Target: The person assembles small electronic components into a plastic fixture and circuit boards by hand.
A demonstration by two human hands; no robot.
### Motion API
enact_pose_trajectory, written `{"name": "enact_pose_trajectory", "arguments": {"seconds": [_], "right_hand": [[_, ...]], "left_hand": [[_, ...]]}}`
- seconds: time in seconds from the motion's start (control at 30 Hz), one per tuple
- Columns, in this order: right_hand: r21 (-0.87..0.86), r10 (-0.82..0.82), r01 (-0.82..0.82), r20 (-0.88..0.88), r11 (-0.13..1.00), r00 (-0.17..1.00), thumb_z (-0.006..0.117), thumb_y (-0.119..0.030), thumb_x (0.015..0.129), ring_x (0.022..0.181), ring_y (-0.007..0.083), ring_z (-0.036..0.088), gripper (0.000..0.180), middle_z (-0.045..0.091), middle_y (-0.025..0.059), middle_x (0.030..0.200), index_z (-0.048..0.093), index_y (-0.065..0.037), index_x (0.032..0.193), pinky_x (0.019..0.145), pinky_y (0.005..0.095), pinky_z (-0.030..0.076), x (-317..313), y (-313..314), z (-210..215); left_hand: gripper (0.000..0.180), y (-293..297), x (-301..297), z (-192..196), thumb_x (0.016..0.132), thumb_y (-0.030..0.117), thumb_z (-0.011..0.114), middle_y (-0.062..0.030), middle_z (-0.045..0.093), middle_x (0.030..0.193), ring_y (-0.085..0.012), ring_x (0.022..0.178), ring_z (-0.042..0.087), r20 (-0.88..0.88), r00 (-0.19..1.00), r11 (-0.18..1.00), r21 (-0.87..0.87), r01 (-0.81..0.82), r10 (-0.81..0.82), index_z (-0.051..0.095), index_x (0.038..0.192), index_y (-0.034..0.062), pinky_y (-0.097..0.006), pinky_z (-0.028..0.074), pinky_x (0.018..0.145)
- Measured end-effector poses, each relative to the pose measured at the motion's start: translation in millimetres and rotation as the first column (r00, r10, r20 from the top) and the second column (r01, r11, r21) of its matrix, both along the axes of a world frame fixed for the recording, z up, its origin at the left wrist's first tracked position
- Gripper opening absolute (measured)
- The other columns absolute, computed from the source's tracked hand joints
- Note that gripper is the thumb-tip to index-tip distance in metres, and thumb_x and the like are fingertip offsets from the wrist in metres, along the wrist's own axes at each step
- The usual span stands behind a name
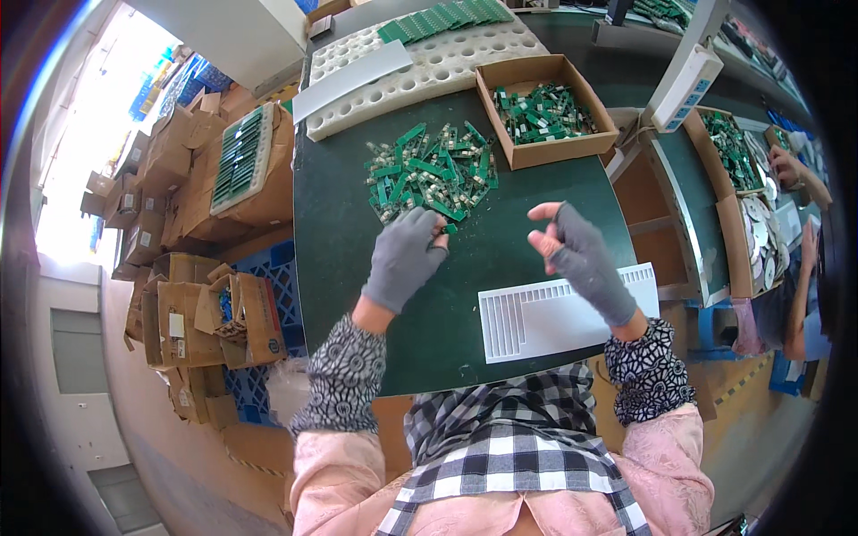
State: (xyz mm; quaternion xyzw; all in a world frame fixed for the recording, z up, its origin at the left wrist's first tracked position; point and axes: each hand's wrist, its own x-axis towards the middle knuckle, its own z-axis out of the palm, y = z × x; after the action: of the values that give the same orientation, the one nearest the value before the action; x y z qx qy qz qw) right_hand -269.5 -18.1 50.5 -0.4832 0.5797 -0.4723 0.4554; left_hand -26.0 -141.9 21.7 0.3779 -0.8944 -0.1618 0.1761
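Observation:
A loose pile of small green circuit boards (429, 170) with metal connectors lies on the dark green tabletop. At its near edge my left hand (407, 255), in a grey fingerless glove, pinches one small circuit board (450, 230) between thumb and fingertips. My right hand (576, 255), gloved the same way, hovers above the table with thumb and index finger apart and nothing visible between them. Below it lies a white slotted plastic tray (554, 326), partly covered by the hand and wrist; its slots run along the left side and the far edge.
An open cardboard box (563, 147) of similar boards stands behind the pile. Beyond are a white foam tray (447, 62) and green panels (447, 20). Cardboard boxes (183, 322) crowd the left. At right, another person's hand (786, 168) is by a box (737, 241).

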Motion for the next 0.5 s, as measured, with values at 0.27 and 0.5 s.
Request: {"name": "enact_pose_trajectory", "arguments": {"seconds": [0.27, 0.5], "right_hand": [[0.119, 0.199, -0.277, 0.443, 0.954, 0.874, 0.064, -0.033, 0.095, 0.059, 0.0051, 0.053, 0.031, 0.053, -0.0022, 0.066, 0.060, -0.003, 0.102, 0.054, 0.0203, 0.041, 39, 22, -8], [0.146, 0.256, -0.275, 0.134, 0.950, 0.957, 0.073, -0.021, 0.088, 0.054, 0.0028, 0.047, 0.020, 0.048, -0.0053, 0.062, 0.064, -0.004, 0.089, 0.050, 0.0204, 0.038, 22, 37, -4]], "left_hand": [[0.024, 103, -10, 16, 0.095, 0.008, 0.062, -0.0038, 0.065, 0.103, -0.0105, 0.094, 0.062, -0.657, 0.579, 0.570, 0.738, 0.362, 0.482, 0.061, 0.117, -0.0020, -0.023, 0.048, 0.081], [0.023, 125, -5, 26, 0.095, 0.009, 0.060, -0.0103, 0.069, 0.105, -0.0149, 0.096, 0.067, -0.594, 0.618, 0.492, 0.795, 0.354, 0.515, 0.063, 0.114, -0.0043, -0.025, 0.053, 0.083]]}}
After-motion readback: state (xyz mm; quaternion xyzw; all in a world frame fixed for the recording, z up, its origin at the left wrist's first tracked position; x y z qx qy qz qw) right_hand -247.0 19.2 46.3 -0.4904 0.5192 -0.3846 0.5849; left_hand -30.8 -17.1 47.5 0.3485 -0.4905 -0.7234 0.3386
